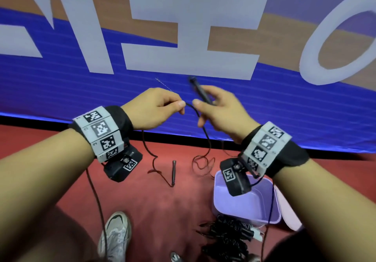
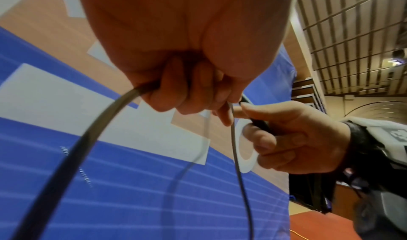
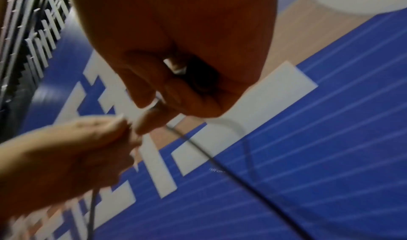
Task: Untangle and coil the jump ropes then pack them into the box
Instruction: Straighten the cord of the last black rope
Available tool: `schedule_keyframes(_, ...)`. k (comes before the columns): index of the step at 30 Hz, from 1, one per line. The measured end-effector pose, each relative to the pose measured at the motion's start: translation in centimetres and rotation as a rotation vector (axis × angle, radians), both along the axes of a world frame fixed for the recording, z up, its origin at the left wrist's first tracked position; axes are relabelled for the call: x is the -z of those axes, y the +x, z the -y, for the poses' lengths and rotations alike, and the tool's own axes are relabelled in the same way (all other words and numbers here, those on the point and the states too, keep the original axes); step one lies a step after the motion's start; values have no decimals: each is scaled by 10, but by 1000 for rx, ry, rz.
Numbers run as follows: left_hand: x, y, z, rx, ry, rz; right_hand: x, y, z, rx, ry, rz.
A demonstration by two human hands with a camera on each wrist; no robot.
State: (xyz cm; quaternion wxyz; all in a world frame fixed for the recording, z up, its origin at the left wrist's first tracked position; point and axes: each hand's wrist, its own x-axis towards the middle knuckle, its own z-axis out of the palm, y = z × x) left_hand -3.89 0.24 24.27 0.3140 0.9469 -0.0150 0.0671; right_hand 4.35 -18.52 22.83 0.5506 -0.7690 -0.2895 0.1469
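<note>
I hold one thin black jump rope (image 1: 205,131) up in front of me. My left hand (image 1: 160,107) pinches the cord between thumb and forefinger; the cord (image 2: 92,135) also runs out of its curled fingers. My right hand (image 1: 215,107) grips the rope's black handle (image 1: 200,91) and pinches the cord close to the left fingers. The rope hangs down in loose loops (image 1: 200,164) to the red floor, where its other handle (image 1: 174,172) lies. A lilac box (image 1: 262,204) stands open at the lower right. A dark heap of more ropes (image 1: 225,235) lies in front of it.
A large blue, white and tan banner (image 1: 284,103) stands upright just behind my hands. The red floor (image 1: 166,206) lies below. My grey shoe (image 1: 115,235) is at the bottom left. The box's lid (image 1: 289,215) leans at its right side.
</note>
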Motion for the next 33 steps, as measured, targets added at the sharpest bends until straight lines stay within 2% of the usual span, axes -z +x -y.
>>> schedule_keyframes(3, 1, 2, 4, -15, 30, 72, 6, -8, -12, -31, -100, 58)
schedule_keyframes(6, 4, 5, -2, -25, -70, 35, 7, -6, -15, 32, -94, 94)
schedule_keyframes(8, 9, 5, -7, -23, -111, -32, 4, 1, -14, 113, -12, 109)
schedule_keyframes(11, 25, 3, -24, -39, -35, -186, -11, 19, -6, 314, 245, 48)
schedule_keyframes(14, 35, 0, -39, -59, -112, -249, -24, 37, 12, 460, 381, 56)
schedule_keyframes(17, 34, 2, -43, -85, -234, -187, -25, 48, 27, 552, 393, 149)
schedule_keyframes(19, 32, 6, -41, -102, -244, -150, -30, 56, 36, 622, 443, 175)
schedule_keyframes(22, 25, 12, -32, -155, -70, -26, -34, 67, 48, 729, 484, 161)
schedule_keyframes(24, 16, 12, -24, -184, 9, 110, -30, 72, 53, 749, 431, 74)
schedule_keyframes(26, 7, 11, -22, -186, 34, 239, -22, 70, 54, 715, 332, -39)
schedule_keyframes(28, 0, 9, -21, -188, 32, 303, -17, 58, 49, 623, 232, -72)
schedule_keyframes(33, -5, 9, -2, -83, 20, 271, -7, 1, 13, 89, 85, -115)
